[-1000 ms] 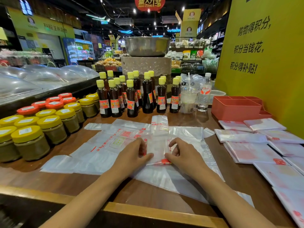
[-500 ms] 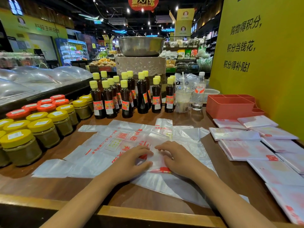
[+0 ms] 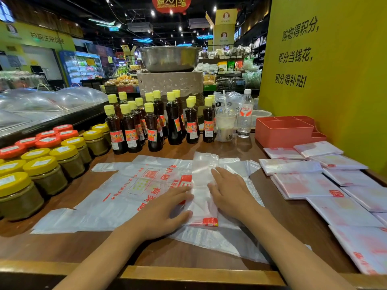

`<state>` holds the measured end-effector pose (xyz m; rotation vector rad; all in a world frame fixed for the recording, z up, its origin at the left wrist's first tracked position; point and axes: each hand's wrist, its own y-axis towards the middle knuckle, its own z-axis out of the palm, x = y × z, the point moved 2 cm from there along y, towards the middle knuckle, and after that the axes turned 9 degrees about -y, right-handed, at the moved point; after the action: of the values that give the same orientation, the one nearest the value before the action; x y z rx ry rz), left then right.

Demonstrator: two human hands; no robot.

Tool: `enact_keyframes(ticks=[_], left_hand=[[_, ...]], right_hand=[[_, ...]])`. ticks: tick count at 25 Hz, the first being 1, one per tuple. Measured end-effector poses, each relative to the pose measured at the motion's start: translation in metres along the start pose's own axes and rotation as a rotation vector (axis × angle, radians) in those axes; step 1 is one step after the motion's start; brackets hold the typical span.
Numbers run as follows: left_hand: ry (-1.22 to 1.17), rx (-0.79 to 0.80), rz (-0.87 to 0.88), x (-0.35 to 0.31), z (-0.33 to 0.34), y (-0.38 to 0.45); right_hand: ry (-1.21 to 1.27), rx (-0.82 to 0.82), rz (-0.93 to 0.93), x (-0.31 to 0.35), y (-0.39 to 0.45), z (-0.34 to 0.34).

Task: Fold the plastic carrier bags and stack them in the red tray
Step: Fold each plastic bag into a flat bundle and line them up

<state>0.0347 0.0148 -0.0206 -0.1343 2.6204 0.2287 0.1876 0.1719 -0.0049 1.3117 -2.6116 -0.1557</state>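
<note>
I have both hands flat on the work: the left hand presses with straight fingers on the left flank of a narrow folded strip of translucent white plastic carrier bag with a red printed patch, and the right hand lies along its right flank, fingers straight and pointing away from me; neither hand is clenched or grasping, both simply press. The strip sits between the two hands, near the middle of the brown wooden counter, on top of a spread-out white carrier bag with red lettering. Its long axis runs from my edge of the counter toward the far edge, red patch nearest me, clear end pointing at the row of dark sauce bottles with yellow caps. I judge the next fold has to go along that axis, near end carried over to far end or the reverse, and either hand is equally close. The red plastic compartmented tray stands at the far right corner, nearer my right hand, with flat folded white bags lying along the right edge before it.
</note>
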Motion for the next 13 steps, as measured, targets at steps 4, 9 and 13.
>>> enact_keyframes(ticks=[4, 9, 13], left_hand=[[0.163, 0.056, -0.041, 0.000, 0.005, 0.004], [0.241, 0.227, -0.062, -0.004, 0.005, 0.006], [0.337, 0.229, -0.008, -0.004, -0.005, 0.018]], right_hand=[[0.014, 0.104, -0.152, 0.019, -0.021, -0.007], [-0.207, 0.301, -0.176, 0.020, -0.025, 0.019], [-0.219, 0.303, -0.250, 0.013, -0.022, 0.014]])
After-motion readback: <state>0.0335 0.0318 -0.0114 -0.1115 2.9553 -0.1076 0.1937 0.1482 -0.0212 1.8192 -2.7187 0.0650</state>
